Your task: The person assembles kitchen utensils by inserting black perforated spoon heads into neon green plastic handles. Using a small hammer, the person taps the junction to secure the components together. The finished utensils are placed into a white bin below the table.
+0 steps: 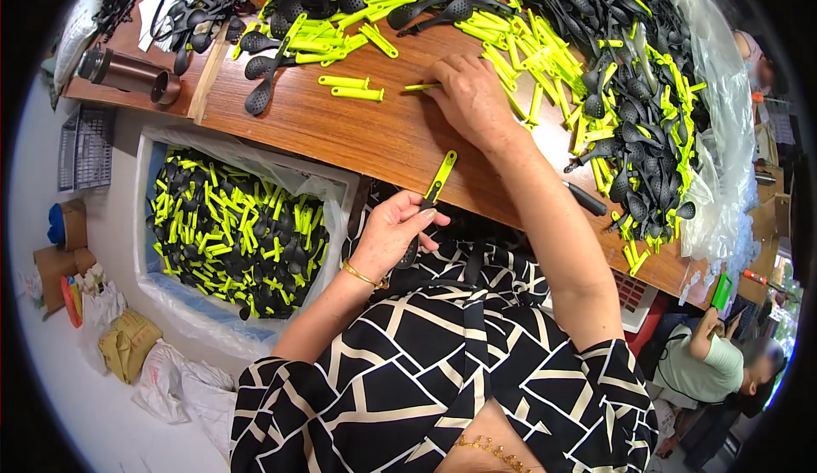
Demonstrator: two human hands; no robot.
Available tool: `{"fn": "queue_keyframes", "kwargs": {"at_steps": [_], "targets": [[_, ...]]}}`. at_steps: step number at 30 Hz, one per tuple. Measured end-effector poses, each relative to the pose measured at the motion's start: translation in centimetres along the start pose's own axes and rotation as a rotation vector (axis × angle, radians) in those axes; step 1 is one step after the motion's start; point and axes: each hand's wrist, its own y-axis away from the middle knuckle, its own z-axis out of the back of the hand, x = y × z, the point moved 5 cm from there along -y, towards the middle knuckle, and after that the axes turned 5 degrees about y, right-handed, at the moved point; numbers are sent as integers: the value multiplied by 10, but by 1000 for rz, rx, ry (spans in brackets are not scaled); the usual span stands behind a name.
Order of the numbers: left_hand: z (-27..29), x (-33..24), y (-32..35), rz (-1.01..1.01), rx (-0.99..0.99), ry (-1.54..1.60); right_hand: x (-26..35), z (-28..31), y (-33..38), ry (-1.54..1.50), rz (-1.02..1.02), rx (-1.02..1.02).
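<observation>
Near the table's front edge, my left hand (393, 233) is closed round a black spoon with a lime-green handle (444, 172). The handle points up and away, and the spoon's dark head shows partly below my fingers. My right hand (473, 100) reaches over the tabletop, fingers bent down on a loose lime-green handle piece (419, 88). Its far end is hidden under the fingers. Two more green handle pieces (357, 94) lie side by side to the left. Beyond and right of my right hand spreads a heap of loose green handles (511, 43).
Black perforated spoons (630, 107) are piled along the right and far side. A plastic-lined box (151, 218) full of green-handled black utensils stands below the table's left. A brown flask (132, 77) lies at the far left, and a black marker (585, 198) at the right edge. Another person (706, 362) sits at the right.
</observation>
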Motion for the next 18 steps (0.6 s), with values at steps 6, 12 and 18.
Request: {"fn": "queue_keyframes", "kwargs": {"at_steps": [6, 12, 18], "targets": [[11, 4, -1, 27, 19, -5, 5, 56, 40, -668, -2, 293], [6, -4, -2, 46, 29, -17, 15, 57, 72, -828, -35, 519], [5, -1, 0, 34, -3, -42, 24, 49, 66, -754, 12, 598]]}}
